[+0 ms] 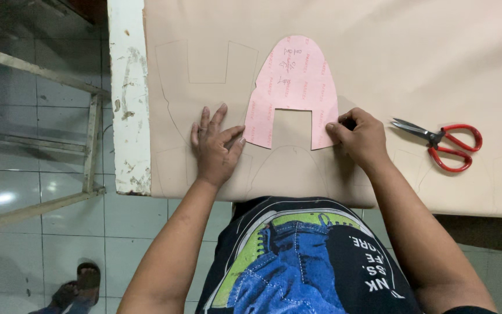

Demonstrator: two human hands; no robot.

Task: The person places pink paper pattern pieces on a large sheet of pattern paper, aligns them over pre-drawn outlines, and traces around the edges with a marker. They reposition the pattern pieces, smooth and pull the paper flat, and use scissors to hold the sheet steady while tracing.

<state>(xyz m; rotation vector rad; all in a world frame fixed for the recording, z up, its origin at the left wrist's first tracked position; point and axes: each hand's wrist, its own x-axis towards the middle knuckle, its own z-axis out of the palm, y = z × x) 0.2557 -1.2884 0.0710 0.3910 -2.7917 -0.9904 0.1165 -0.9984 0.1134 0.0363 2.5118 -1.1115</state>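
Observation:
A pink arch-shaped paper pattern (294,81) lies on beige material (408,52) spread over the table. My left hand (215,145) rests flat on the material, its thumb touching the pattern's lower left leg. My right hand (360,135) is closed at the pattern's lower right leg, fingers pinched as if around a thin pen, which I cannot make out. Traced outlines of the same shape show left of the pattern (207,64) and below the pattern (289,168).
Red-handled scissors (443,142) lie on the material to the right of my right hand. The table's worn white edge (129,99) runs along the left. A wooden frame (91,139) stands on the tiled floor, and a sandalled foot (79,285) shows at bottom left.

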